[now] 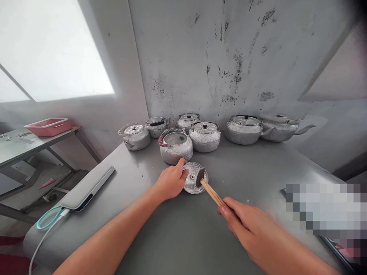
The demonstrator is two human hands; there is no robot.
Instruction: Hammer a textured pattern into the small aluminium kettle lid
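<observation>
Left hand (172,179): gripping round silvery metal lid (190,186)
Right hand (236,221): grasping wooden-handled, dark-headed hammer (210,192)
Hammer-to-lid contact: unclear
Open silvery metal kettle (176,150): just beyond left hand

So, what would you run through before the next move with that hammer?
1. Hammer held by its wooden handle: ok, in the right hand.
2. Lid steadied: ok, the left hand holds its left edge.
3. Left hand out from under the hammer's head: ok, the head is over the lid's right part.
4. Hammer's head lifted off the lid: cannot tell from this angle.
5. Lid flush with the table: cannot tell, its underside is hidden.
6. Kettle with the red-wrapped handle covered: not ok, its top is open.
</observation>
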